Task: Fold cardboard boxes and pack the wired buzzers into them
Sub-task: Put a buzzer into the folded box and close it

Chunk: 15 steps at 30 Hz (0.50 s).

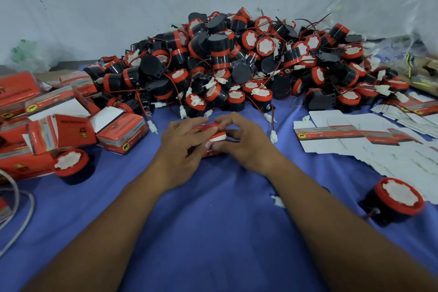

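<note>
A small red and white cardboard box (214, 134) sits on the blue cloth (213, 220) at the centre, held between both hands. My left hand (182, 147) grips its left side, fingers curled over the top flap. My right hand (244, 142) grips the right side, fingertips pinching the same flap. Much of the box is hidden under the fingers. A big heap of black and red wired buzzers (237, 61) lies just behind. Single buzzers stand at the left (71, 166) and at the right (395, 199).
Folded red boxes (59, 125), some with open flaps, are stacked at the left. Flat unfolded box blanks (355, 137) spread across the right. A grey cable (21, 216) loops at the left edge. Clear plastic bags (403, 54) lie at the back right.
</note>
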Tool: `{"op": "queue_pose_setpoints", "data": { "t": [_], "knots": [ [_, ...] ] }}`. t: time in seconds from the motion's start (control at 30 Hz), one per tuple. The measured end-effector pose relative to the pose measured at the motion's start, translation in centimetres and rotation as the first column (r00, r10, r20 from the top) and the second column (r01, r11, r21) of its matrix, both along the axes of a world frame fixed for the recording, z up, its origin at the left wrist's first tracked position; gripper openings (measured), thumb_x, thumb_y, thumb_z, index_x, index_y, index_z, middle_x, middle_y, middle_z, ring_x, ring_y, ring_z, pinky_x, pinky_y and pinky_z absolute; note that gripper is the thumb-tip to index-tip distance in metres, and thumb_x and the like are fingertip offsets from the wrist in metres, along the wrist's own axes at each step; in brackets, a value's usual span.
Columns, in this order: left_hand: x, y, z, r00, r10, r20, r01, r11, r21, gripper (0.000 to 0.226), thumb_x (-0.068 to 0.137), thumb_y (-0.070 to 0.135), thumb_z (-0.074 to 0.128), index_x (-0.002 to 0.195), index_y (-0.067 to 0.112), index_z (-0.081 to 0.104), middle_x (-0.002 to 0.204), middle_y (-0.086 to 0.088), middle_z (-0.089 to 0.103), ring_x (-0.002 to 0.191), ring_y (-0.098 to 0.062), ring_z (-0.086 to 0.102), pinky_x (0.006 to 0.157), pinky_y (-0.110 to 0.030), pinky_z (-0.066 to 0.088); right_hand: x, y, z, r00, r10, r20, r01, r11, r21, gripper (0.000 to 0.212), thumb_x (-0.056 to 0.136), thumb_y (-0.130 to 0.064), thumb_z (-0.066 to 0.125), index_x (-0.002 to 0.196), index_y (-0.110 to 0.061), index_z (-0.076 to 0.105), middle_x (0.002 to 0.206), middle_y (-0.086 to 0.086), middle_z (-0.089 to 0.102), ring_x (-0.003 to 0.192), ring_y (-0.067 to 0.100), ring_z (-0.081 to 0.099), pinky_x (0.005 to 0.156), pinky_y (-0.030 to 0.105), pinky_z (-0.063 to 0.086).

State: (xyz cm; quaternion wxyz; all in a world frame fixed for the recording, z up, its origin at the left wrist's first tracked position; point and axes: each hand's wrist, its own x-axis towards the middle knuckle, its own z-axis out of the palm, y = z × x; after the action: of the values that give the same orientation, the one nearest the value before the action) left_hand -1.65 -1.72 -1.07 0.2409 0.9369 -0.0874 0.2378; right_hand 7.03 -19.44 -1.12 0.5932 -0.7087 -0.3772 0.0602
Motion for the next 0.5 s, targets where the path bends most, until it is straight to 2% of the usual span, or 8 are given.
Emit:
{"op": "queue_pose_setpoints", "data": {
  "t": [0.1,0.17,0.27,0.33,0.43,0.5],
  "knots": [
    [-0.1,0.09,-0.3,0.999,-0.02,-0.029,0.018,0.997,-0.071,0.037,0.097,0.009,0.059,0.134,0.013,0.06,0.145,-0.006,0.051,0.142,-0.029,0.036,0.119,-0.045,0.027,-0.08,0.24,0.06,0.947,-0.106,0.303,0.121,0.992,-0.032,0.017,0.077,-0.003,0.083,0.092,0.0,0.074,0.107,0.003,0.068,0.103,0.011,0.063,0.093,0.016,0.048],
    [-0.06,0.29,-0.33,0.998,0.009,-0.059,-0.016,0.992,-0.124,0.037,0.098,0.013,0.059,0.135,0.014,0.058,0.148,-0.003,0.047,0.147,-0.027,0.029,0.12,-0.045,0.026,0.03,0.22,0.1,0.912,-0.114,0.394,0.137,0.99,-0.03,0.016,0.081,-0.006,0.08,0.095,0.001,0.077,0.111,0.008,0.071,0.105,0.014,0.065,0.095,0.02,0.05],
    [-0.2,0.46,-0.22,0.995,0.014,-0.098,-0.03,0.985,-0.167,0.041,0.098,0.022,0.058,0.138,0.017,0.055,0.151,0.005,0.042,0.15,-0.021,0.021,0.122,-0.043,0.023,0.13,-0.19,0.23,0.897,-0.094,0.432,0.137,0.988,-0.07,0.017,0.091,-0.008,0.071,0.106,-0.003,0.077,0.118,0.008,0.071,0.11,0.011,0.063,0.099,0.023,0.05],
    [-0.33,0.5,-0.01,0.994,-0.011,-0.108,-0.011,0.98,-0.2,0.043,0.096,0.024,0.06,0.139,0.022,0.053,0.15,0.01,0.042,0.151,-0.018,0.018,0.123,-0.04,0.021,-0.1,-0.19,0.31,0.911,-0.097,0.4,0.139,0.987,-0.077,0.015,0.092,-0.008,0.07,0.104,-0.004,0.077,0.114,0.007,0.072,0.109,0.014,0.066,0.098,0.025,0.05],
    [-0.51,0.71,0.08,0.992,-0.055,-0.113,0.029,0.975,-0.221,0.051,0.095,0.011,0.063,0.138,0.033,0.045,0.145,0.02,0.041,0.149,-0.01,0.017,0.123,-0.032,0.019,-0.02,0.18,0.59,0.878,-0.123,0.463,0.171,0.983,-0.063,0.009,0.09,-0.005,0.072,0.095,0.0,0.077,0.105,0.01,0.074,0.101,0.023,0.068,0.093,0.03,0.052],
    [-0.56,0.79,0.17,0.993,-0.075,-0.095,0.052,0.975,-0.218,0.055,0.094,0.006,0.064,0.137,0.036,0.045,0.141,0.028,0.039,0.144,0.006,0.016,0.121,-0.025,0.017,0.05,0.33,0.77,0.834,-0.119,0.539,0.182,0.981,-0.063,0.006,0.088,-0.003,0.073,0.09,0.002,0.075,0.1,0.012,0.073,0.092,0.025,0.068,0.085,0.033,0.053]
  ]
}}
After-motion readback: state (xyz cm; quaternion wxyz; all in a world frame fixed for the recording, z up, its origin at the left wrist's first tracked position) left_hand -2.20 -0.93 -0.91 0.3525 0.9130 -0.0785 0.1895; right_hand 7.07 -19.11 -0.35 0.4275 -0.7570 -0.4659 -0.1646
